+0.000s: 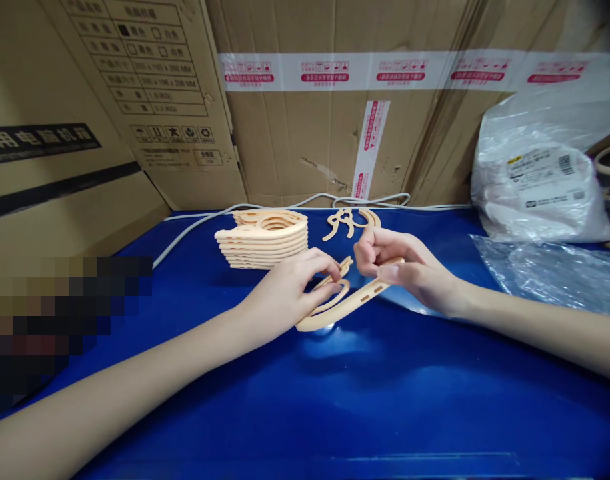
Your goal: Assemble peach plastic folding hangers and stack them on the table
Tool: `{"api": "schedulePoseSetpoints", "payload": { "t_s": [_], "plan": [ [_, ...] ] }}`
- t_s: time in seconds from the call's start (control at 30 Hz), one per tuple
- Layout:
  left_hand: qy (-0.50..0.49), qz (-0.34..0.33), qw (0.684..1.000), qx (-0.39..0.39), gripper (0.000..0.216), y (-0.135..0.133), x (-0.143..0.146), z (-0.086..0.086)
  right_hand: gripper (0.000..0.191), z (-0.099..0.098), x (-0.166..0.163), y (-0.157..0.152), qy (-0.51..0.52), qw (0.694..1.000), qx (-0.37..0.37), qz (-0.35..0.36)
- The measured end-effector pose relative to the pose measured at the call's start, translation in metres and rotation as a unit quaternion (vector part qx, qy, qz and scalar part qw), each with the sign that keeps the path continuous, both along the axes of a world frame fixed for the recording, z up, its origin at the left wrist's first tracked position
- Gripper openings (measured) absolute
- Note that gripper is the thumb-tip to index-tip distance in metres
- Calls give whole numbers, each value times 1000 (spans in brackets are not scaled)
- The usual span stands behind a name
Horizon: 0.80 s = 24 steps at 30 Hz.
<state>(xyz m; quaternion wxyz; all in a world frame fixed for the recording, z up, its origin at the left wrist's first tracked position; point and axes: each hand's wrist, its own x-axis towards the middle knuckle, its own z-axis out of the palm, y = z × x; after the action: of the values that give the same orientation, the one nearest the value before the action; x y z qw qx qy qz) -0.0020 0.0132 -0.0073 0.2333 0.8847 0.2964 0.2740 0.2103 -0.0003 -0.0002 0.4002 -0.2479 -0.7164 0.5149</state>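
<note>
A beige plastic folding hanger (342, 310), with small slots along its arm, is held slantwise just over the blue table. My left hand (297, 287) pinches the inner curved part of it between thumb and fingers. Its other end is gripped by my right hand (409, 267), thumb on top and fingers curled. To the left, right behind my left hand, stands a neat stack of similar beige hangers (265, 241). Several loose curved beige hook pieces (345, 222) lie behind my hands, partly hidden by the right one.
Cardboard boxes (295, 133) wall off the back and left of the blue table (335, 413). A white cable (195, 223) runs along the rear edge. At the right are a white plastic-wrapped package (539, 180) and a clear plastic bag (549, 273).
</note>
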Motion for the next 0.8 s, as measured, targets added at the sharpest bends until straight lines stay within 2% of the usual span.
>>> {"api": "schedulePoseSetpoints", "payload": {
  "t_s": [0.1, 0.23, 0.57, 0.67, 0.73, 0.8],
  "plan": [
    [-3, 32, 999, -29, 10, 0, -1, -2, 22, 7, -3, -8, 1, 1000, -6, 28],
    [-27, 27, 997, -63, 13, 3, -2, -5, 20, 12, -9, -20, 3, 998, -26, 55],
    [32, 54, 998, 29, 13, 5, -4, -4, 22, 1, -17, -22, 88, 980, -156, 83],
    [50, 54, 996, 52, 14, 5, -3, -4, 11, -2, -17, -19, 83, 985, -141, 54],
    [67, 47, 994, 73, 13, 5, -3, -5, 3, -4, -16, -17, 73, 990, -117, 4],
    [81, 38, 992, 93, 14, 5, -2, -6, 3, -6, -15, -14, 67, 992, -96, -49]
  ]
}}
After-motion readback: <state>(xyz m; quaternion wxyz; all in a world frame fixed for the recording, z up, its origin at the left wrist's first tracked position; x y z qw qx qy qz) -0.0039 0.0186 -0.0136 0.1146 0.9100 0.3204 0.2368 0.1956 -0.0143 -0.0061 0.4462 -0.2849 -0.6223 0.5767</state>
